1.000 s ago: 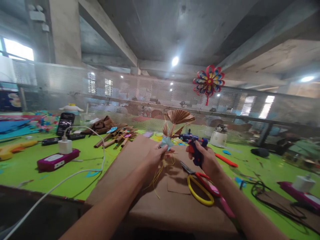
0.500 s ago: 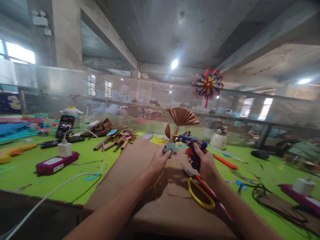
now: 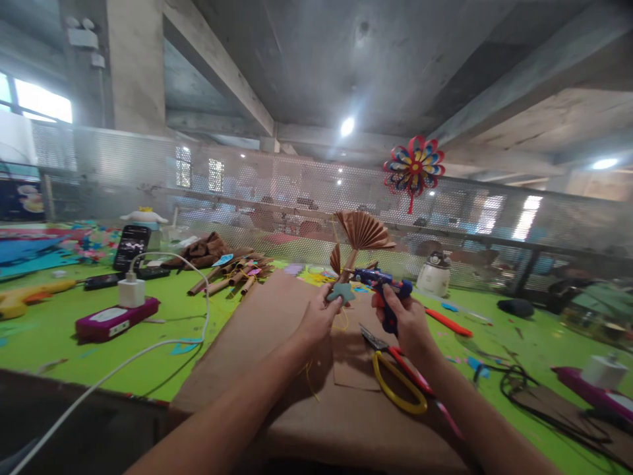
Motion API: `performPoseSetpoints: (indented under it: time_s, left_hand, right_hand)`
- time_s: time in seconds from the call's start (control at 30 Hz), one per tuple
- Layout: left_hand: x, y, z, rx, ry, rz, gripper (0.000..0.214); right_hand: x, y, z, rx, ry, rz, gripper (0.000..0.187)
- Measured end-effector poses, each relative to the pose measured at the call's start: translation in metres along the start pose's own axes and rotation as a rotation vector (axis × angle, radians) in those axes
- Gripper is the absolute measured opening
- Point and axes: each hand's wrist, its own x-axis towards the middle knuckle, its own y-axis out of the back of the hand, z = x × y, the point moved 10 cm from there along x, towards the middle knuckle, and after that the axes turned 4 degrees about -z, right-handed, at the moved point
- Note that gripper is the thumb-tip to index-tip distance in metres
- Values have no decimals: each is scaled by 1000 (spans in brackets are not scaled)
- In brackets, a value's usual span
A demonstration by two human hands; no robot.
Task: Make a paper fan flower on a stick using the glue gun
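Observation:
My left hand (image 3: 320, 311) is closed on a brown paper craft, a pleated paper fan (image 3: 366, 231) on a rolled stem, with a pale blue paper star (image 3: 341, 292) by its fingertips. A smaller pleated piece (image 3: 335, 258) sticks out at the stem's left. In my right hand (image 3: 408, 320) is a dark blue glue gun (image 3: 378, 282), its nozzle at the stem just above the star. Whether the nozzle touches the stem I cannot tell. Yellow string hangs under my left hand. Scissors (image 3: 400, 382) with yellow and red handles lie below my right hand.
Brown paper (image 3: 267, 330) covers the middle of the green table (image 3: 148, 359). Rolled brown paper tubes (image 3: 235, 274) lie in a pile at left. A purple power strip (image 3: 116, 320) with a white cable, a phone (image 3: 132, 247) and a yellow glue gun (image 3: 34, 297) are further left. A red cutter (image 3: 449, 322) is at right.
The view has shifted slightly. Both hands keep their hold, and the glue gun stays close to the stem with little visible movement.

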Motion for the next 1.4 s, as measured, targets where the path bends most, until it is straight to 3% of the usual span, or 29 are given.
performPoseSetpoints:
  time_s: [0.2, 0.4, 0.8, 1.0, 1.17, 1.4]
  left_hand:
    - [-4, 0, -8, -106, 98, 18, 30]
    - [-3, 1, -8, -130, 87, 5, 28]
    - [-3, -3, -11, -44, 71, 0, 25]
    - [-2, 1, -11, -16, 83, 18, 27]
    - [-3, 2, -8, -36, 75, 23, 26]
    - [-7, -8, -10, -98, 118, -16, 24]
  right_hand:
    - [0, -2, 2, 31, -21, -39, 41]
    - [-1, -5, 8, -50, -42, -82, 42]
    - [4, 5, 0, -67, 12, 11, 44]
    - [0, 1, 2, -87, -12, -9, 45]
    - [1, -2, 5, -111, -16, -39, 46]
    - [4, 5, 0, -21, -8, 24, 44]
